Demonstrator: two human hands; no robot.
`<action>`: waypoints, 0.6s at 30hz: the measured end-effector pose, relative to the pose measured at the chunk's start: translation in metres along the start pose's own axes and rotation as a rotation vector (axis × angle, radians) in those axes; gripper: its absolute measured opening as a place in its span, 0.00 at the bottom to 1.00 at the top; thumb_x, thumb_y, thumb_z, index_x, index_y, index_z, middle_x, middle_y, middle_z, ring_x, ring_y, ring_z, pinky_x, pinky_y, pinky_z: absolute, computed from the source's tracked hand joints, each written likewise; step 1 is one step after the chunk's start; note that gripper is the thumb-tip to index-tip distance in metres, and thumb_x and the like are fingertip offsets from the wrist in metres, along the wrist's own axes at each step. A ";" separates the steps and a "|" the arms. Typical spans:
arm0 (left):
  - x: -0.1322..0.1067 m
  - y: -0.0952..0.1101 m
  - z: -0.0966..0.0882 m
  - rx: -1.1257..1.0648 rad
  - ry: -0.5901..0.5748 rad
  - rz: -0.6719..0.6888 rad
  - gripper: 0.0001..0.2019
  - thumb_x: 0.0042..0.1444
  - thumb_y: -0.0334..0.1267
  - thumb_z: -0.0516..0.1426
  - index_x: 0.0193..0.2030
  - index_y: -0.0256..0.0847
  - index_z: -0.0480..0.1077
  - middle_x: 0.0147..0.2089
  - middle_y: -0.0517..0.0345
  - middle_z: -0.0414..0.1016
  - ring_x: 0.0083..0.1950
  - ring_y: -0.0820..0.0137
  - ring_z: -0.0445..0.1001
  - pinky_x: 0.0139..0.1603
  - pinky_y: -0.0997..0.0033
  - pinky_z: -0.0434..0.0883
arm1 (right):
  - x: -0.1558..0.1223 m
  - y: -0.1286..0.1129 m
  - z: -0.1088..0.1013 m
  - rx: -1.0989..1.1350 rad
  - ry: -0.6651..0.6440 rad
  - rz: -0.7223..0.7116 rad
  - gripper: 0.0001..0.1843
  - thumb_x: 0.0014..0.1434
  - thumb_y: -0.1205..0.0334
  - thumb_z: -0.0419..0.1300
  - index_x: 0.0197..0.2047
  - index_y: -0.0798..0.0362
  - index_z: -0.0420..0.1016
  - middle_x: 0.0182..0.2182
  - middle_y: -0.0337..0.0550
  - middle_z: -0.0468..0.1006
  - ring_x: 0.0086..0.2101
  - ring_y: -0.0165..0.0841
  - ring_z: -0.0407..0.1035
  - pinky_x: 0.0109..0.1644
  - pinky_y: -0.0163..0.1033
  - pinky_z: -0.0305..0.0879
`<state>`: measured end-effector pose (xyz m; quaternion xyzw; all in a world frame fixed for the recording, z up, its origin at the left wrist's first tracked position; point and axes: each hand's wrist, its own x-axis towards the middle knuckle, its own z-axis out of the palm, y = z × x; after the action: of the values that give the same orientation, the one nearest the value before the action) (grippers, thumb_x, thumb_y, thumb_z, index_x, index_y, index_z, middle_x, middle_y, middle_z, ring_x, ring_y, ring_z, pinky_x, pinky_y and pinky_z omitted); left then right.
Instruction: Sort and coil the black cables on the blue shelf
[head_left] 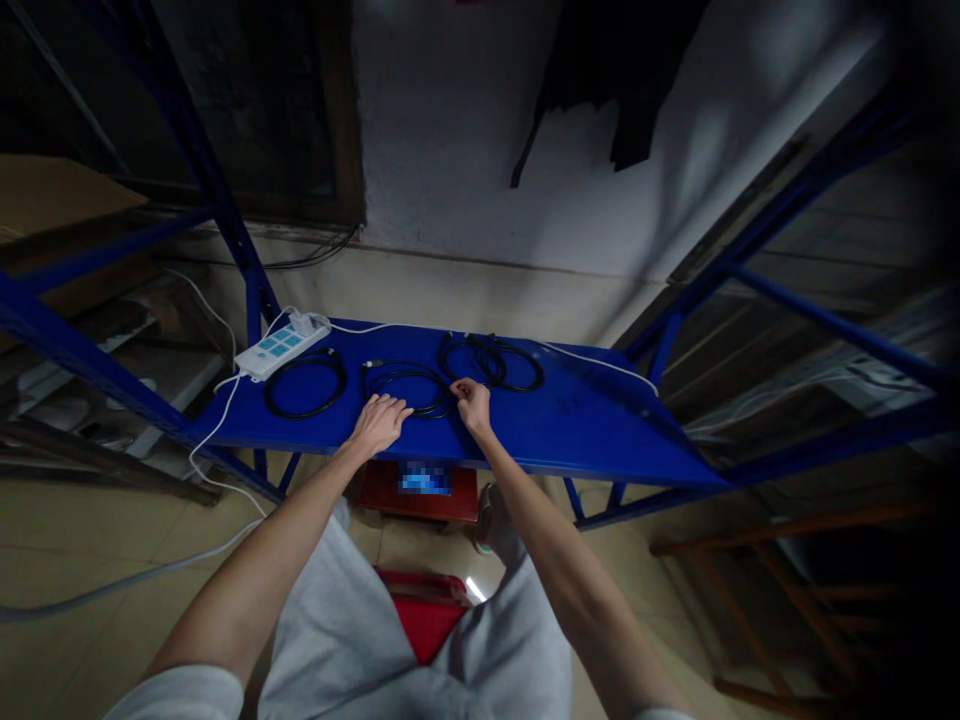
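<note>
A coil of black cable (409, 364) lies on the blue shelf in front of me, with a metal-looking plug end at its left. My left hand (379, 424) rests on the near left side of this coil, fingers curled closed around the cable. At the coil's right side, my right hand (473, 404) pinches the cable between thumb and fingers. Another coiled black cable (343, 380) is to the left of my hands. Behind my right hand are further black cable loops (534, 356), overlapping one another. The fingertips partly hide what they grip.
A white power strip (262, 362) with a plug in it sits at the left end of the blue shelf (585, 430). White cords run along the back and off the left edge. Blue metal posts (667, 345) frame both sides. Below stands a small reddish stool (457, 508).
</note>
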<state>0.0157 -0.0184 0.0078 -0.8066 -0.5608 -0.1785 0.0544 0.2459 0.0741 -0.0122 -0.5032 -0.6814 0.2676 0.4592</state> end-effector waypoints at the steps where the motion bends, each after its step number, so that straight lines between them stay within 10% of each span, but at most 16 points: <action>1: 0.000 0.000 0.000 0.005 0.001 0.000 0.21 0.73 0.46 0.42 0.36 0.41 0.71 0.35 0.50 0.77 0.42 0.61 0.72 0.46 0.59 0.62 | 0.000 0.001 0.000 0.039 0.003 0.011 0.10 0.53 0.63 0.54 0.31 0.55 0.77 0.29 0.45 0.80 0.31 0.36 0.72 0.39 0.37 0.65; 8: -0.001 0.002 -0.006 -0.028 -0.035 0.033 0.19 0.73 0.45 0.42 0.40 0.42 0.70 0.38 0.50 0.77 0.44 0.60 0.71 0.47 0.59 0.61 | -0.001 0.001 -0.005 0.264 -0.031 0.142 0.11 0.50 0.55 0.61 0.31 0.54 0.75 0.30 0.47 0.80 0.32 0.38 0.74 0.38 0.38 0.67; 18: -0.004 0.010 -0.012 -0.030 -0.092 0.223 0.21 0.70 0.54 0.47 0.44 0.41 0.72 0.41 0.49 0.76 0.49 0.60 0.72 0.52 0.59 0.64 | -0.002 0.002 -0.005 0.014 -0.098 -0.024 0.09 0.57 0.57 0.58 0.34 0.52 0.76 0.27 0.41 0.77 0.27 0.33 0.67 0.35 0.36 0.61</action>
<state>0.0211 -0.0290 0.0186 -0.8721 -0.4667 -0.1426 0.0358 0.2517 0.0725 -0.0126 -0.4780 -0.7071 0.2914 0.4320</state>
